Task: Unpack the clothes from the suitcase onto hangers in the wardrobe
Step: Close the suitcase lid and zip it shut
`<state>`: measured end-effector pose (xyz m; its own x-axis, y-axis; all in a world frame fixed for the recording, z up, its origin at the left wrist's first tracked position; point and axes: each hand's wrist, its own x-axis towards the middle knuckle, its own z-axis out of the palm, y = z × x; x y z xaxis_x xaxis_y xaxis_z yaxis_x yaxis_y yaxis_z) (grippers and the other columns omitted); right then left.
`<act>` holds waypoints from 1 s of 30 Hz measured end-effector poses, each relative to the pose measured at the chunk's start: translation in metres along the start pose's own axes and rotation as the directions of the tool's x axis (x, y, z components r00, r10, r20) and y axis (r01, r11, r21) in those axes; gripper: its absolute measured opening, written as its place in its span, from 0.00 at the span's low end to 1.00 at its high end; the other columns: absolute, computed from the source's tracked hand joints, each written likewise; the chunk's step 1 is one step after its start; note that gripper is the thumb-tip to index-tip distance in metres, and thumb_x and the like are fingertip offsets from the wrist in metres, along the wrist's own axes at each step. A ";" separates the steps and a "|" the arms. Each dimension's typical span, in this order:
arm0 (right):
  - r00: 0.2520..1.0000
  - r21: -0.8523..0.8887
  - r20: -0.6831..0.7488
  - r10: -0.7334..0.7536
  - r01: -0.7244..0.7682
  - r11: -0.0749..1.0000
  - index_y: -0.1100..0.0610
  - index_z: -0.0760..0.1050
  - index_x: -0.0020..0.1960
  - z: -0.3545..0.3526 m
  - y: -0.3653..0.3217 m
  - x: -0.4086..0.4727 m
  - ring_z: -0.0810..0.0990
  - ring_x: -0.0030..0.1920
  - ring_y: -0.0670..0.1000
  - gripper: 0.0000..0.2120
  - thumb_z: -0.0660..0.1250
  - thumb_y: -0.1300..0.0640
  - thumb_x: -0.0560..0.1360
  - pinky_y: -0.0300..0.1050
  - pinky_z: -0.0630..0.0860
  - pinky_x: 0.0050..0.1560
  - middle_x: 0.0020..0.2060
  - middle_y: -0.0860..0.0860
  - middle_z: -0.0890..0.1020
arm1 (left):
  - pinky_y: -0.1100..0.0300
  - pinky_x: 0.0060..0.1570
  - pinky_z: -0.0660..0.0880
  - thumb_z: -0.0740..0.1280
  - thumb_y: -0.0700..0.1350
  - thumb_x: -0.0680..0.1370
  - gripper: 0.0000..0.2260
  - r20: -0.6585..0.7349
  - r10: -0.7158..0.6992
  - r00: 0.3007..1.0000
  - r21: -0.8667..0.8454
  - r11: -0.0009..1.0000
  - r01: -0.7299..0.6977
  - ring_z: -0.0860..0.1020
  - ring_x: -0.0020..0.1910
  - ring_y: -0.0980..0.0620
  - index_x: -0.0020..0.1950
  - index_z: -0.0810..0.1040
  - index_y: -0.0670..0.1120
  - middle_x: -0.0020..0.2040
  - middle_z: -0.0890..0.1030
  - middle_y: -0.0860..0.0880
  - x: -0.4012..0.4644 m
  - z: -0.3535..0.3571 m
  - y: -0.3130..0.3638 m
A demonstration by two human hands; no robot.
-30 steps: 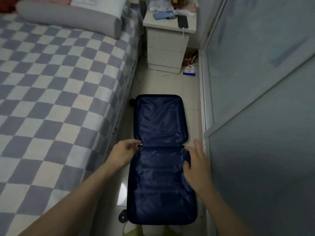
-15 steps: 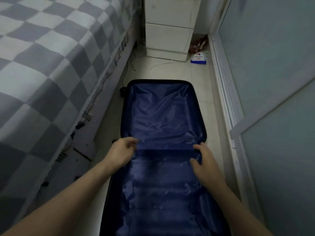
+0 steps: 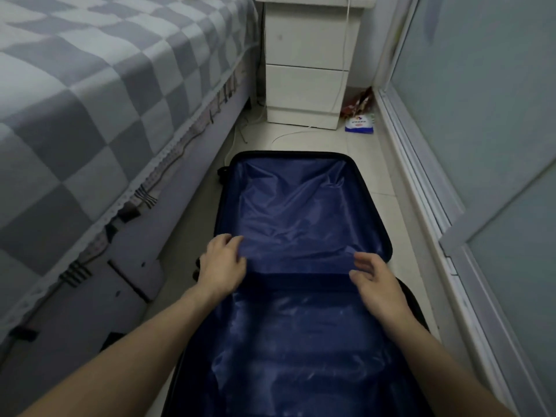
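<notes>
Between bed (image 3: 90, 115) and sliding door (image 3: 481, 145), both loose-fingered, empty hands, left hand (image 3: 221, 266) and right hand (image 3: 376, 284), hover over the open suitcase (image 3: 301, 212).

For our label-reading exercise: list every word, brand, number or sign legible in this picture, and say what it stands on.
Nothing can be read.
White and blue packet on the floor beside the nightstand: print with a red mark, too blurred to read.
Suitcase: no label visible.
</notes>
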<state>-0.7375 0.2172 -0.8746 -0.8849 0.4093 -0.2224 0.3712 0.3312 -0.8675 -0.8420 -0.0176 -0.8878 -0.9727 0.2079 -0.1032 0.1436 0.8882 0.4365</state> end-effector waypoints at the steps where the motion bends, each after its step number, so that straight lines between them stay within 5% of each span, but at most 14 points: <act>1: 1.000 -0.013 -0.004 0.005 -0.005 1.000 0.56 0.67 0.66 0.001 -0.002 0.005 0.72 0.60 0.47 0.17 0.60 0.62 0.78 0.39 0.67 0.58 0.64 0.51 0.73 | 0.50 0.71 0.53 0.57 0.48 0.80 0.22 0.020 0.004 1.000 0.065 0.998 -0.006 0.53 0.75 0.46 0.74 0.60 0.48 0.75 0.57 0.45 0.002 0.003 -0.003; 4: 0.996 -0.089 -0.084 -0.026 0.018 0.996 0.59 0.69 0.65 -0.003 -0.005 0.038 0.74 0.61 0.52 0.16 0.61 0.63 0.77 0.39 0.67 0.57 0.62 0.54 0.75 | 0.48 0.72 0.41 0.50 0.57 0.81 0.24 0.148 0.134 0.980 0.216 0.962 -0.164 0.42 0.76 0.51 0.76 0.51 0.55 0.77 0.47 0.51 0.016 0.019 0.005; 9: 0.987 -0.238 -0.156 -0.029 -0.009 0.971 0.60 0.67 0.67 -0.017 -0.011 0.097 0.73 0.61 0.55 0.19 0.60 0.61 0.77 0.39 0.66 0.56 0.64 0.56 0.74 | 0.47 0.72 0.40 0.40 0.60 0.79 0.25 0.405 0.275 0.872 0.283 0.869 -0.405 0.43 0.76 0.53 0.76 0.46 0.57 0.77 0.49 0.54 0.030 0.064 0.038; 12: 0.996 -0.343 -0.087 0.024 -0.053 0.938 0.63 0.63 0.70 -0.021 -0.010 0.136 0.70 0.65 0.58 0.23 0.61 0.60 0.77 0.44 0.66 0.63 0.67 0.59 0.70 | 0.46 0.71 0.39 0.33 0.59 0.76 0.27 0.369 0.301 0.879 0.303 0.855 -0.420 0.44 0.76 0.53 0.75 0.47 0.59 0.77 0.49 0.56 0.034 0.081 0.043; 16: 0.987 -0.428 -0.079 0.138 -0.159 0.890 0.66 0.62 0.69 -0.022 0.003 0.186 0.71 0.63 0.62 0.25 0.63 0.59 0.75 0.50 0.70 0.63 0.65 0.63 0.70 | 0.47 0.72 0.41 0.46 0.53 0.82 0.20 0.382 0.294 0.876 0.253 0.879 -0.405 0.44 0.76 0.54 0.75 0.49 0.60 0.77 0.50 0.58 0.042 0.085 0.043; 23: 0.927 -0.196 -0.128 0.352 -0.372 0.907 0.67 0.58 0.70 -0.012 0.026 0.239 0.72 0.62 0.63 0.29 0.65 0.59 0.75 0.55 0.71 0.63 0.66 0.63 0.69 | 0.49 0.71 0.41 0.47 0.52 0.82 0.20 0.386 0.281 0.879 0.227 0.894 -0.385 0.44 0.75 0.56 0.74 0.51 0.61 0.76 0.50 0.60 0.047 0.087 0.044; 30: 0.899 -0.278 -0.425 0.104 -0.239 0.930 0.67 0.74 0.50 -0.015 0.049 0.223 0.76 0.45 0.59 0.09 0.57 0.66 0.75 0.44 0.69 0.42 0.50 0.63 0.79 | 0.48 0.72 0.41 0.47 0.52 0.82 0.19 0.394 0.252 0.884 0.243 0.899 -0.364 0.44 0.75 0.57 0.74 0.53 0.61 0.76 0.50 0.60 0.052 0.089 0.045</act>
<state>-0.9128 0.3374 -0.9604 -0.6376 0.7637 -0.1013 0.6351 0.4467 -0.6302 -0.8695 0.0697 -0.9527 -0.7520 0.5687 -0.3334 0.5276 0.8224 0.2127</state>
